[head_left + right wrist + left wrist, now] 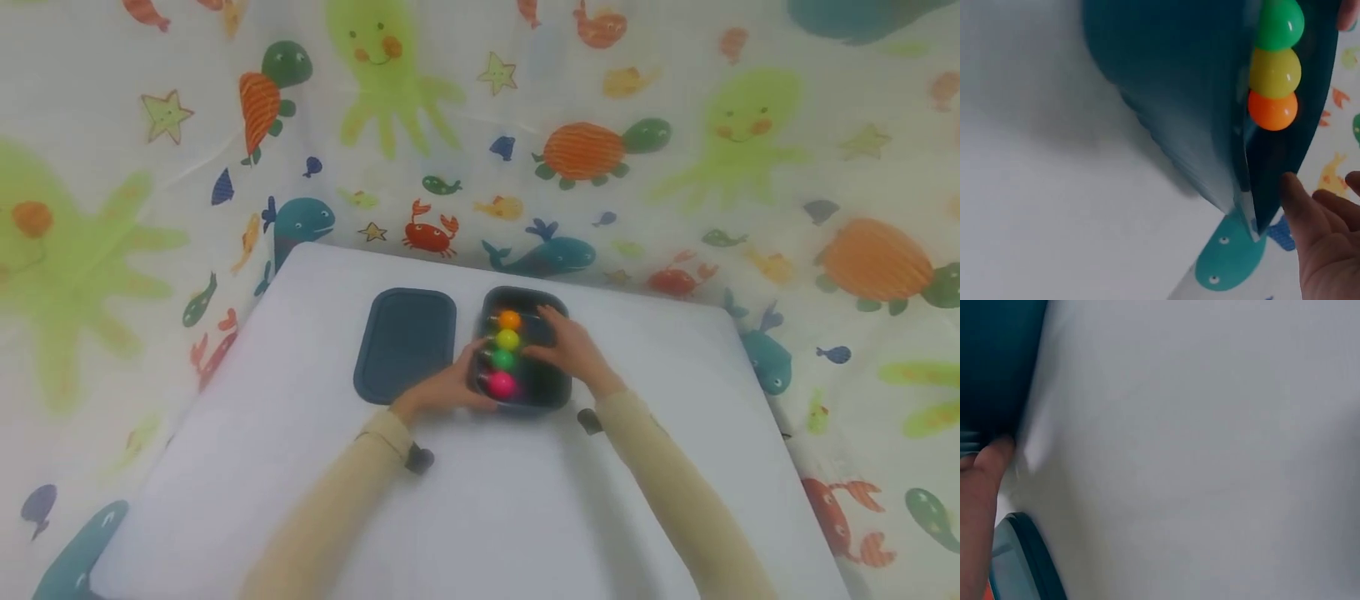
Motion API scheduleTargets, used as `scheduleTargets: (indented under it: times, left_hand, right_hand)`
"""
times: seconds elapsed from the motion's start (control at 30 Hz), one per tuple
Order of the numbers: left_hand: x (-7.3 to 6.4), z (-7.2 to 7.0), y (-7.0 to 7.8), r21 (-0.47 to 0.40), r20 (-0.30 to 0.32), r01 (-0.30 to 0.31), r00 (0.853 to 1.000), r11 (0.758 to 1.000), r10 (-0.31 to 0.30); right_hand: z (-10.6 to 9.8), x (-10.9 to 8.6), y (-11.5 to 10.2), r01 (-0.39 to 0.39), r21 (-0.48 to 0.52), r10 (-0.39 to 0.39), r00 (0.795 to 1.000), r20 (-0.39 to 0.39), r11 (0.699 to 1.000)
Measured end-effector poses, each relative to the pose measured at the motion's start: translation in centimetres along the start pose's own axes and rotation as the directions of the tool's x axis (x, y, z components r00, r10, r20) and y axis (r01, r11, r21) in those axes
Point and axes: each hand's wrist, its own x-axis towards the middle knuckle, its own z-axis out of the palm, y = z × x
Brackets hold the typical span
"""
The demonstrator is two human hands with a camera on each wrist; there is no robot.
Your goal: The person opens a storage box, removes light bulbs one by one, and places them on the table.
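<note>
A dark teal plastic box [551, 392], without its cover, is between my hands. In a row along its left wall are an orange ball [509, 321], a yellow ball [507, 340], a green ball [504, 360] and a pink ball [502, 384]. My left hand [447, 387] grips the box's near left side; its thumb shows against the outer wall in the left wrist view. The right hand [570, 342] is at the right side with fingers spread, a fingertip right at the rim [1254, 219] in the right wrist view.
A flat dark teal lid [408, 342] lies on the white table [480, 517], just left of the box. Behind the table hangs a curtain [465, 108] printed with sea animals. Small dark devices sit at both wrists.
</note>
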Motion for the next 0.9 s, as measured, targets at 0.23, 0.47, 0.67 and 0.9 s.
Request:
scheduleTargets:
  times: [0.23,0.47,0.67,0.9]
  left_hand:
    - [-0.1,0.0,-0.5,-0.084,0.019,-0.004,1.0,0.996,0.006]
    - [-0.3,0.2,-0.7,-0.113,0.015,-0.002,1.0,0.994,0.004]
    - [-0.8,0.3,-0.7,-0.114,0.016,0.035,0.999,0.993,-0.034]
    - [-1.2,0.1,-0.9,-0.07,0.004,0.022,1.0,0.997,-0.022]
  right_hand:
    - [0.2,2.6,0.7,-0.145,0.101,0.139,0.988,0.064,0.984]
    - [0.2,4.4,0.6,-0.212,0.14,0.197,0.974,0.116,0.967]
    - [1.3,5.3,0.7,-0.234,0.176,0.219,0.97,0.105,0.956]
    - [2.7,5.9,-0.1,-0.295,0.204,0.274,0.954,0.122,0.934]
